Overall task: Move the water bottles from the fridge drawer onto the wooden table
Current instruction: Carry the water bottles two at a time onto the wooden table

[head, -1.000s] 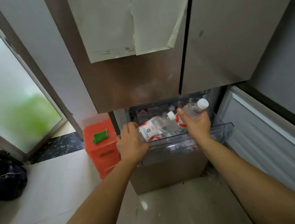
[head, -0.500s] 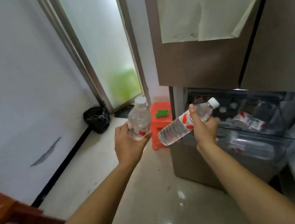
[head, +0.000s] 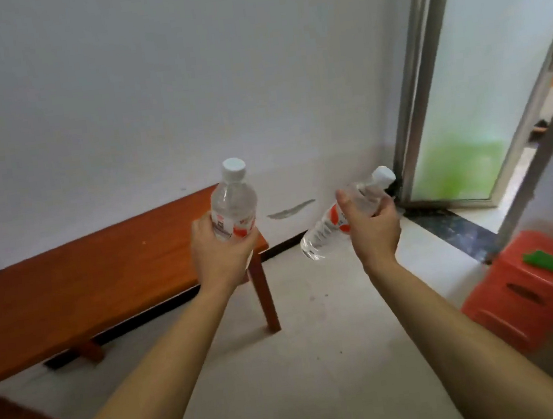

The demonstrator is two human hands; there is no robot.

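Observation:
My left hand (head: 220,253) grips a clear water bottle (head: 233,204) with a white cap and red-and-white label, held upright above the right end of the wooden table (head: 87,286). My right hand (head: 371,224) grips a second water bottle (head: 327,227) of the same kind, tilted with its cap up to the right and its base down to the left, over the floor to the right of the table. The table's top is bare reddish-brown wood and stands against the white wall. The fridge and its drawer are out of view.
An orange plastic stool (head: 532,287) with a green item (head: 546,261) on it stands at the right edge. A frosted glass door (head: 481,82) in a metal frame fills the upper right. Pale tiled floor (head: 302,361) lies between table and stool.
Both hands lifted the bottles out of the fridge drawer, and the view swung left from the fridge to the wooden table. The left bottle now hangs over the table's right end.

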